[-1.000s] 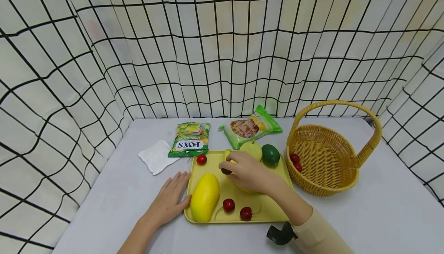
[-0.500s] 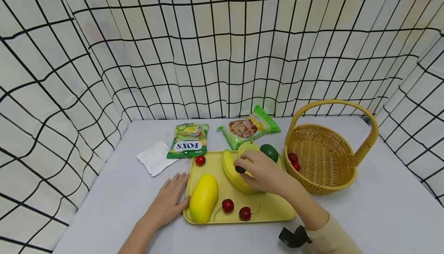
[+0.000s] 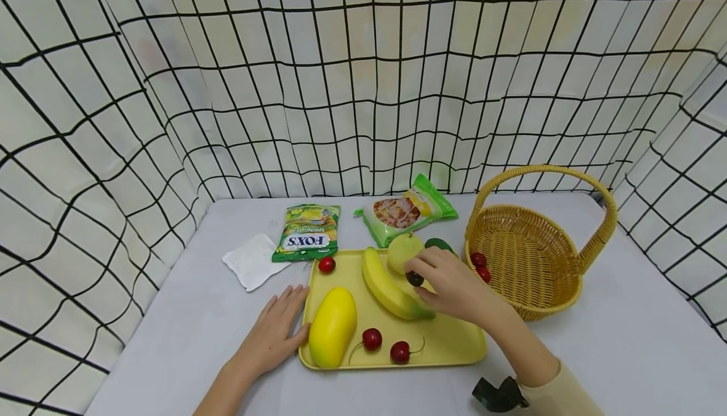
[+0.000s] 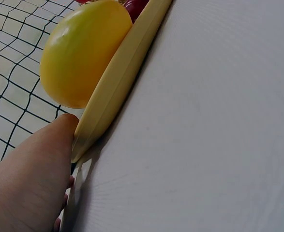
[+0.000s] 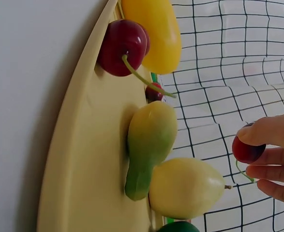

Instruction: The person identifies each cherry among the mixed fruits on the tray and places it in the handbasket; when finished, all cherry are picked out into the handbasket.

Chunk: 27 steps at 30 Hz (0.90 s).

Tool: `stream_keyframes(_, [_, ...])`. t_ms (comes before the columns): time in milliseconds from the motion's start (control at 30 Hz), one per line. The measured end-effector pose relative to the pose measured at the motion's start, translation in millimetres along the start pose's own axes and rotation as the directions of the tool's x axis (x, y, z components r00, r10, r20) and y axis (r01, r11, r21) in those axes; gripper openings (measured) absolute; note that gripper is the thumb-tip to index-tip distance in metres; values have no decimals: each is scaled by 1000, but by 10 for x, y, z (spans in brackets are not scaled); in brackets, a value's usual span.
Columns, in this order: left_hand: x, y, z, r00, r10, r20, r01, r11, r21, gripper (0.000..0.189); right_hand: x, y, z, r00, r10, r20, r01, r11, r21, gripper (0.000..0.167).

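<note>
My right hand point(image 3: 449, 283) pinches a dark red cherry point(image 5: 248, 149) with a green stem between thumb and fingers. In the head view it is held over the right part of the yellow tray point(image 3: 449, 354). My left hand point(image 3: 271, 334) lies flat on the table, its thumb at the tray's left edge. On the tray are a yellow mango point(image 3: 333, 327), a banana point(image 3: 392, 290), a pale yellow pear point(image 3: 404, 252) and two cherries near the front. A red cherry point(image 3: 326, 265) sits at the back-left corner. A dark green fruit point(image 3: 437, 244) is partly hidden behind my right hand.
A wicker basket point(image 3: 534, 310) with a tall handle stands right of the tray, with two red cherries point(image 3: 478, 259) inside. Behind the tray lie a FOX'S packet point(image 3: 307, 233) and a green snack bag point(image 3: 397, 213). A white tissue point(image 3: 255, 261) lies to the left.
My right hand has moved right across the tray with the cherry, uncovering the banana and covering part of the dark green fruit. The left hand has stayed put.
</note>
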<state>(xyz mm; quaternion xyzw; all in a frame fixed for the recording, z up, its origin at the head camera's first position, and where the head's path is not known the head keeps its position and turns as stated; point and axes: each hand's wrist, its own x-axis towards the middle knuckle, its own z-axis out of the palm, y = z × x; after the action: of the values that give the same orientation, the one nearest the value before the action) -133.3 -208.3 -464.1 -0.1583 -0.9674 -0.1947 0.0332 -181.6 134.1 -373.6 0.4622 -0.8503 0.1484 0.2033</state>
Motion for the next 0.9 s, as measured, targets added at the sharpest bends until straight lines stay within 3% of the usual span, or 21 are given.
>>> stream_keyframes(900, [11,0,0,1000,0,8,0,1000,2,65,-392,286,-255,986,166,1,-166,986,-12,35])
